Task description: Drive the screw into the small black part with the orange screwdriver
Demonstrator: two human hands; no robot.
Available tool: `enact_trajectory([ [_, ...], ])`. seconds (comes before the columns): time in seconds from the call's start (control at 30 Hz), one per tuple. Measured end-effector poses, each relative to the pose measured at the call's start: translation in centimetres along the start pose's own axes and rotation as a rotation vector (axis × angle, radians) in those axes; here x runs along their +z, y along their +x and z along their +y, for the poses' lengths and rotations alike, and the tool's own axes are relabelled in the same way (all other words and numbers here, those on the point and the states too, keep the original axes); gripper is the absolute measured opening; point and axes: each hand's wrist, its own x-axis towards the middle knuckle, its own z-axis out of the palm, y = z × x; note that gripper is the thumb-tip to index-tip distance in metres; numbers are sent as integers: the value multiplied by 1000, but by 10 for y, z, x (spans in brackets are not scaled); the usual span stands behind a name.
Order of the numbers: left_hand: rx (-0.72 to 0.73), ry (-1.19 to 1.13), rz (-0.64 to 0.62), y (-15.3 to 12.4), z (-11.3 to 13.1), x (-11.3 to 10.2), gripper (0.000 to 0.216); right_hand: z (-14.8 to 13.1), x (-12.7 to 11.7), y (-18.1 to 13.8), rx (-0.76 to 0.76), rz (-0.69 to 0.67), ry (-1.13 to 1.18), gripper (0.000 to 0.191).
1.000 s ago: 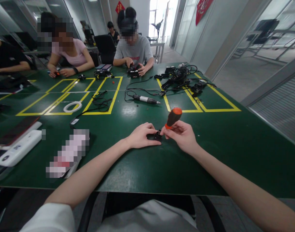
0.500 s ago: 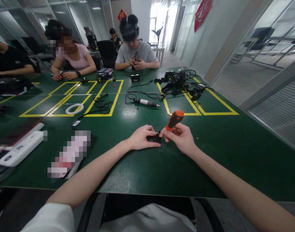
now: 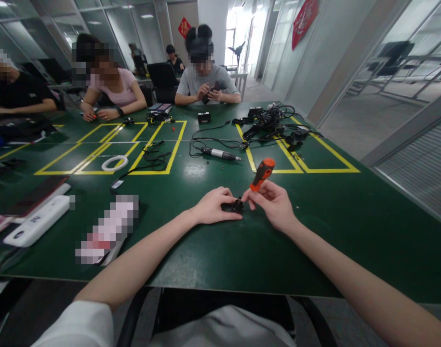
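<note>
A screwdriver [image 3: 262,174] with an orange and black handle leans up out of my right hand [image 3: 274,205], whose fingers close round its lower end. Its tip is hidden by the fingers, close to a small black part [image 3: 238,205] on the green table. My left hand [image 3: 216,206] holds that part against the tabletop, thumb on the near side and fingers on the far side. The part's exact kind is too small to make out.
Beyond my hands lies a silver and black pen-shaped power tool [image 3: 220,153] with its cord. A tangle of black cables [image 3: 269,123] is at the back right. To the left are a white power strip [image 3: 37,221] and a white ring-shaped coil [image 3: 114,163]. Co-workers sit across the table.
The screwdriver handle stands a little more upright and its face has turned. My left hand stays on the black part. Across the table, a co-worker has tilted a dark tool sideways.
</note>
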Motion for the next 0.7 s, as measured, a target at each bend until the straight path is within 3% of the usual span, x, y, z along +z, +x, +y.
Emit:
enact_trajectory([
  [0.23,12,18,-15,2,1,1,39,-1,-1,-1,-1,16,38,41],
  [0.47,13,16,-13,4,2,6,42,0,-5,-6,11,125,-41,31],
  [0.7,21,31,-2,5,3,7,44,1,-7,-7,33,60,-5,27],
])
